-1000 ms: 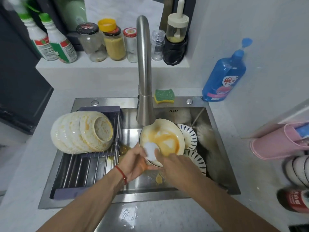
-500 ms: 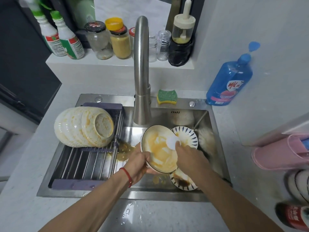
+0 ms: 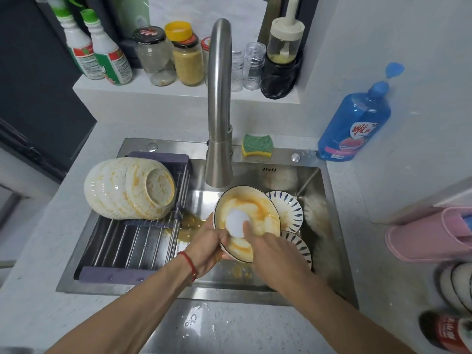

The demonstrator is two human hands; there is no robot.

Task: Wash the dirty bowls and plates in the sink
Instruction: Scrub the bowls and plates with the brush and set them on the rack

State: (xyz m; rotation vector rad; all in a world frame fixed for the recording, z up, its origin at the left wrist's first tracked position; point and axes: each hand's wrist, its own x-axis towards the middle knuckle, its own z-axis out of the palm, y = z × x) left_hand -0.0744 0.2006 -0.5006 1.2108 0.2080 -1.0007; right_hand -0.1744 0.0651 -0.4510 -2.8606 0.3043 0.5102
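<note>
A person stands at a stainless steel sink and scrubs a round cream bowl with a dark rim, smeared inside with orange sauce. The bowl is tilted toward the person, over the middle of the basin, just below the spout of the tall brushed-steel tap.

The left hand grips the bowl's near-left rim, thumb inside and fingers curled underneath. The right hand pinches a small white round scrubbing pad and presses it against the inner wall near the left rim.

To do this step well, the left hand should probably hold the slippery rim firmly and turn the bowl a little at a time, while the pad sweeps in circles from rim to centre, so no orange streak is missed.

The bowl has pale wiped patches near the pad, with orange film thick along its far side and near edge.

Against the basin's right wall lean two white plates with blue leaf marks. On a grey roll-up rack across the sink's left side lies a stack of sauce-stained white bowls, tipped on its side. A green and yellow sponge sits on the sink's back edge, and a blue bottle of dish soap stands at its back right corner.
</note>
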